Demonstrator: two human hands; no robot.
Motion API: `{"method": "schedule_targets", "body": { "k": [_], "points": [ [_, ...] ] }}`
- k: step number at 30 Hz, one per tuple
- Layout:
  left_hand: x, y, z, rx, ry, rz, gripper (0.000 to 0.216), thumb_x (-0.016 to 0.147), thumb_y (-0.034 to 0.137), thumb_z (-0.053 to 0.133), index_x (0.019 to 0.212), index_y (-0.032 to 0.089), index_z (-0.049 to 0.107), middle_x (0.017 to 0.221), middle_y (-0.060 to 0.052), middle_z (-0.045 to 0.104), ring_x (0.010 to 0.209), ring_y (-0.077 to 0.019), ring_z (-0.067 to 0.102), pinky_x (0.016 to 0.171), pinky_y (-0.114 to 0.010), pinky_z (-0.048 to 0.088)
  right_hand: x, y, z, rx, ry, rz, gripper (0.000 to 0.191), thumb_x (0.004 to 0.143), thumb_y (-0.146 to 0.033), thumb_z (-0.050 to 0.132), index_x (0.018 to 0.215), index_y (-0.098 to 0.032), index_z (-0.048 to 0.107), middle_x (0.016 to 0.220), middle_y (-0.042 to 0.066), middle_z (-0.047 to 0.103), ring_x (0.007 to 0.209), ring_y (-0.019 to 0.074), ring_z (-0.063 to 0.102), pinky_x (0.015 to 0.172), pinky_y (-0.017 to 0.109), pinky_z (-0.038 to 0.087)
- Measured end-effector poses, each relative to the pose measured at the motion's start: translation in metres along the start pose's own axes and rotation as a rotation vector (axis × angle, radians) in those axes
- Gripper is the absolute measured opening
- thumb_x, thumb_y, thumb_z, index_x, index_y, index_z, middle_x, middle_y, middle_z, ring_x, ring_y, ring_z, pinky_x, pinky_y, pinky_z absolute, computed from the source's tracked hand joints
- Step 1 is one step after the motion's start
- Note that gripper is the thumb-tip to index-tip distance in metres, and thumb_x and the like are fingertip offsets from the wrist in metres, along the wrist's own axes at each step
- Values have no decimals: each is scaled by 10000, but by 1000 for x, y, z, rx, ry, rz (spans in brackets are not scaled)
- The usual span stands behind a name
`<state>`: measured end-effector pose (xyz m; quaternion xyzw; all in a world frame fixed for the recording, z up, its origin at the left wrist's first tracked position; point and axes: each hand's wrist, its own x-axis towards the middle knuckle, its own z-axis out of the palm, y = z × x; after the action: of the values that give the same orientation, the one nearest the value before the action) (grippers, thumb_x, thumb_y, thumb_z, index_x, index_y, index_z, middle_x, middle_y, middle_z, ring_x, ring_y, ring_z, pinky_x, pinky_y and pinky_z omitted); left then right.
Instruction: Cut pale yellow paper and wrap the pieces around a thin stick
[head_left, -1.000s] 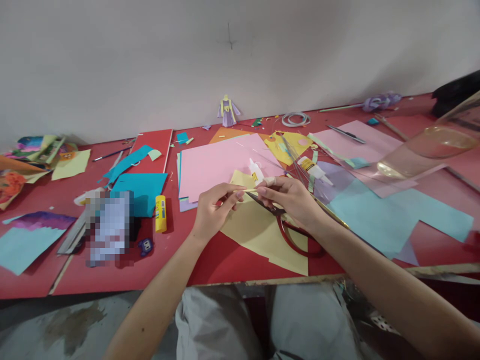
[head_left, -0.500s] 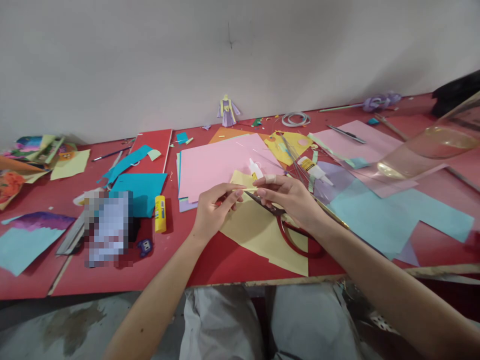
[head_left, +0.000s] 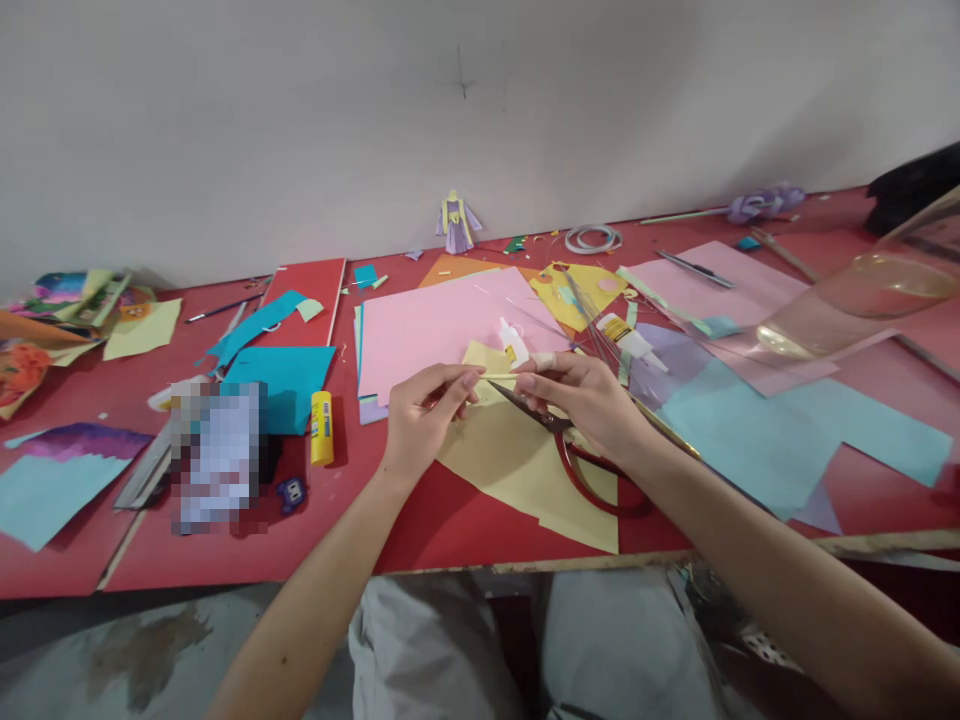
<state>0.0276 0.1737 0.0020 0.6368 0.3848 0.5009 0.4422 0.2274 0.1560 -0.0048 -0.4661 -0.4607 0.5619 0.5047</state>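
Observation:
My left hand (head_left: 424, 415) and my right hand (head_left: 581, 395) meet above a pale yellow sheet (head_left: 525, 470) near the table's front edge. Both pinch the ends of a thin yellow paper strip (head_left: 495, 377) held level between them. Red-handled scissors (head_left: 577, 455) lie on the yellow sheet under my right hand, blades pointing left. A small white glue bottle (head_left: 513, 341) stands just behind the strip on a pink sheet (head_left: 439, 325).
A yellow glue stick (head_left: 322, 427) lies left of my left hand beside teal paper (head_left: 281, 375). A second glue bottle (head_left: 628, 338), light blue paper (head_left: 765, 430), a paper doll (head_left: 457, 222) by the wall and a clear vessel (head_left: 862, 295) at right surround the red table (head_left: 450, 525).
Both hands kept pinching the strip and shifted only slightly; my left fingers drew a little closer to my right hand.

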Motion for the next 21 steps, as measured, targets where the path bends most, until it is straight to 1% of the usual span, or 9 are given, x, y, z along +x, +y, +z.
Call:
{"method": "schedule_targets", "body": {
  "k": [2,4,7,10,12,15,17,19,21],
  "points": [
    [1,1,-1,-47,70,-22,197,889,363,666,903,181,742,665,4,618,504,-60,525,486,-181,437,0,-3,1,21,8,-9,241,711,-386,819,800,-174,744,688,12,654,583,93,530,550,230,409],
    [2,1,-2,-88,100,-21,170,896,337,661,942,186,725,663,14,602,505,-56,522,475,-177,416,0,-5,1,28,4,-17,223,718,-380,814,790,-180,744,714,13,663,595,91,536,568,229,419],
    [1,-1,-2,-109,22,31,144,919,277,619,1004,193,697,727,6,620,542,-62,545,501,-188,423,0,-3,0,-11,-13,-5,236,733,-397,802,808,-183,739,698,7,656,589,93,531,558,231,409],
    [-2,-4,-3,-143,-84,94,150,941,228,540,911,175,677,751,-13,641,558,-77,565,526,-211,438,1,0,-3,-44,-19,14,282,731,-429,798,848,-181,736,670,6,643,581,101,531,535,235,392],
    [-2,-4,-4,-186,-94,104,180,946,216,496,874,170,655,732,-18,646,552,-88,569,525,-222,440,1,2,-3,-44,-23,18,301,723,-441,802,864,-183,736,679,8,646,585,104,534,531,238,391],
    [-1,-3,-4,-211,-65,82,181,955,226,475,909,174,642,715,-11,641,541,-88,564,514,-219,429,2,2,-3,-36,-37,25,297,721,-444,802,855,-189,732,697,8,644,586,100,529,526,237,386],
    [1,-2,-3,-176,-74,52,161,961,260,500,957,177,639,712,-4,634,539,-81,559,510,-208,424,1,1,-2,-32,-41,37,299,719,-444,804,861,-191,729,682,2,629,574,95,514,511,233,371],
    [2,-3,-2,-122,-117,-2,165,955,314,542,1005,181,627,716,1,631,541,-75,558,508,-197,427,0,-1,-1,-32,-41,47,313,714,-445,805,874,-188,726,664,-3,616,563,93,503,499,232,359],
    [3,-5,0,-92,-181,-58,216,943,372,571,1042,184,608,731,-2,635,548,-76,565,508,-191,440,0,-2,0,-38,-46,45,331,706,-447,805,884,-182,718,647,-5,609,557,97,505,493,233,355]
  ]
}}
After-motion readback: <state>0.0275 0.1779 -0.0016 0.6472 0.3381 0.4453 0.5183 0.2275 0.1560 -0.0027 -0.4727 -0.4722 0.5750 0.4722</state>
